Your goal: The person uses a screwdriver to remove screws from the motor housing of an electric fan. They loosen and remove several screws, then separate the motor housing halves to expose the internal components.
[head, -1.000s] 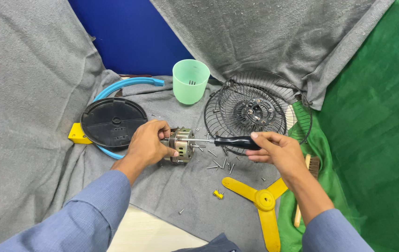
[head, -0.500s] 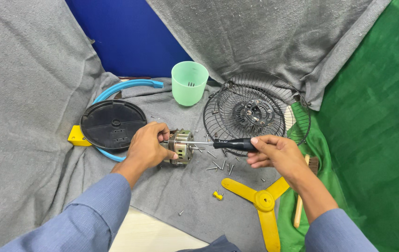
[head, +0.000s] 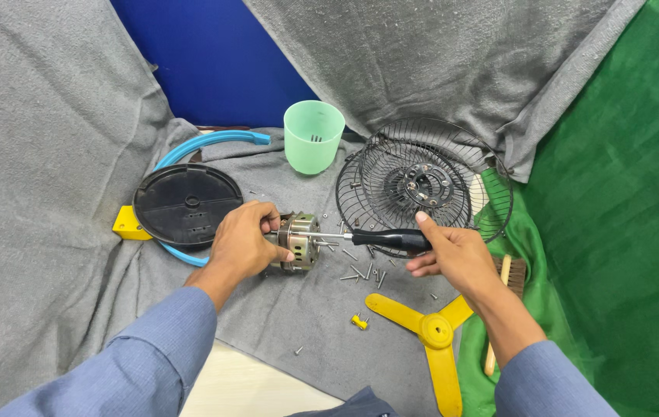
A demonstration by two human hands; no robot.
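Step in hand, as I judge it: working a screw on the small metal fan motor [head: 297, 241] with the screwdriver [head: 380, 237]. The motor lies on the grey cloth [head: 75, 123] near the middle of the scene, just right of the black round base plate [head: 187, 204].

Left hand [head: 243, 241]: fingers curled around the motor's left end, thumb pressed on its near side, steadying it. Right hand [head: 453, 255]: fingers pinch the black handle of the screwdriver, index finger laid along the top; the shaft runs level to the left and its tip meets the motor's right face.

Loose screws [head: 360, 270] lie scattered on the cloth just near of the shaft (too small to count). A yellow fan blade [head: 430, 332] lies nearer, to the right; the wire guard [head: 422, 185] stands just beyond the right hand, the green cup [head: 313, 137] farther back.

Next move, by my reading, calls for keeping the tip seated square in the screw head and the motor held against twisting; a slip would send the tip toward the left fingers.

Against a second ago: the motor and both hands sit in nearly the same place; the right hand has rotated a little on the handle, with the index finger now lifted on top. Cup, guard and blade unmoved.
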